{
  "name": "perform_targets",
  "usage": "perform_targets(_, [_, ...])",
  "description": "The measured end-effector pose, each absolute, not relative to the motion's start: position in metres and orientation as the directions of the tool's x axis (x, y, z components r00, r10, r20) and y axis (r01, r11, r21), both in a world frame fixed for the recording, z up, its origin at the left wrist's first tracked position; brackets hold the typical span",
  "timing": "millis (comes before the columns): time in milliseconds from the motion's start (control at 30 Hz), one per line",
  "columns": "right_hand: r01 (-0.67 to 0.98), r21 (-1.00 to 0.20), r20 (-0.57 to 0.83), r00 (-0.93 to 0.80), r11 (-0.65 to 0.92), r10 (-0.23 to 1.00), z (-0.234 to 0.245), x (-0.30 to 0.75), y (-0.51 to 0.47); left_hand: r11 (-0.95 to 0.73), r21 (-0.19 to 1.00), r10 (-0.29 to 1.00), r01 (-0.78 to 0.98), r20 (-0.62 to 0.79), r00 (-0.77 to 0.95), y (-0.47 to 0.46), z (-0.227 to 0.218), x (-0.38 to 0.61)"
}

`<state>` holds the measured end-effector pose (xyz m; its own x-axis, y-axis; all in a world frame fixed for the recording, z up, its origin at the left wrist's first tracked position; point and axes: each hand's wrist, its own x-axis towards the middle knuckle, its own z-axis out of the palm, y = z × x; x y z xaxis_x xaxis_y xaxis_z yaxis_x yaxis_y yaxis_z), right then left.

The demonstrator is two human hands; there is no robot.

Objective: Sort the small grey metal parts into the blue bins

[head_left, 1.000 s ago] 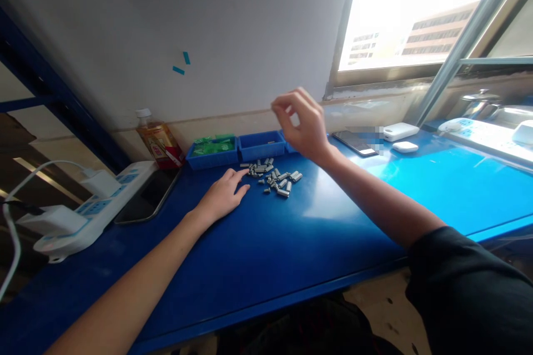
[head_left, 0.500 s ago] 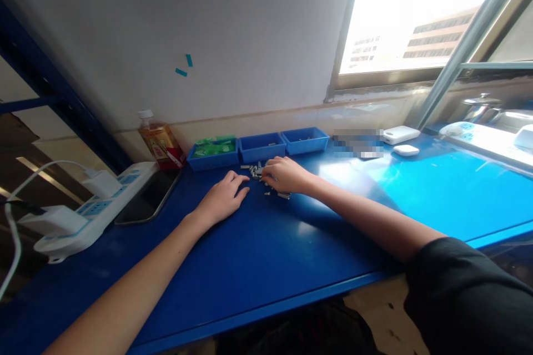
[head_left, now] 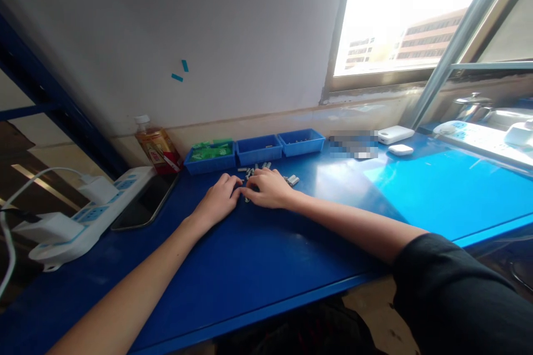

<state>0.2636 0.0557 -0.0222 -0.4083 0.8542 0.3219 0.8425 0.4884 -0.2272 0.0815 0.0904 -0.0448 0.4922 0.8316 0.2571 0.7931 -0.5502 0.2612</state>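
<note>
Several small grey metal cylinders lie in a loose pile on the blue table, in front of three blue trays. My right hand rests palm down on the pile and covers most of it, its fingers curled together toward the left. My left hand lies flat on the table just left of the pile, fingers stretched, with its fingertips touching those of the right hand. What the right fingers hold is hidden.
Along the wall stand a tray with green packets, a middle tray and a right tray. A bottle, a power strip and a dark phone lie at the left. Two white devices and a light blue mat are at the right.
My right hand came down from the air onto the pile, then slid left until its fingertips met the left hand. The left hand has hardly moved.
</note>
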Motion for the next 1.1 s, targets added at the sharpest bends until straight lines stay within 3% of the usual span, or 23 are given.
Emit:
perform_targets(333, [0.791, -0.065, 0.417, -0.532, 0.608, 0.737, -0.035, 0.258, 0.047, -0.532, 0.245, 0.837, 0.811, 0.298, 0.459, 0.092, -0.048, 0.080])
perform_targets(467, [0.685, -0.033, 0.608, -0.564, 0.728, 0.559, -0.011, 0.270, 0.054, -0.538, 0.195, 0.833, 0.820, 0.272, 0.482, 0.092, -0.047, 0.080])
perform_targets(533, [0.670, -0.029, 0.762, -0.466, 0.742, 0.450, 0.013, 0.289, 0.064, -0.536, 0.209, 0.838, 0.818, 0.252, 0.484, 0.091, -0.046, 0.079])
perform_targets(633, [0.803, -0.157, 0.891, -0.135, 0.574, 0.433, 0.043, 0.328, 0.084, -0.522, 0.265, 0.852, 0.811, 0.219, 0.476, 0.090, -0.044, 0.078])
perform_targets(700, [0.891, -0.222, 0.876, 0.005, 0.395, 0.482, 0.045, 0.350, 0.094, -0.512, 0.299, 0.859, 0.805, 0.203, 0.470, 0.089, -0.042, 0.078])
perform_targets(800, [0.953, -0.164, 0.746, -0.048, 0.253, 0.664, 0.024, 0.360, 0.092, -0.511, 0.289, 0.860, 0.810, 0.179, 0.479, 0.081, -0.038, 0.082])
perform_targets(900, [0.913, -0.092, 0.572, -0.279, 0.398, 0.771, -0.002, 0.338, 0.071, -0.498, 0.207, 0.866, 0.842, 0.179, 0.468, 0.069, -0.034, 0.088])
perform_targets(1100, [0.730, -0.019, 0.429, -0.611, 0.683, 0.665, -0.022, 0.275, 0.041, -0.398, 0.204, 0.913, 0.894, 0.182, 0.365, 0.069, -0.025, 0.080])
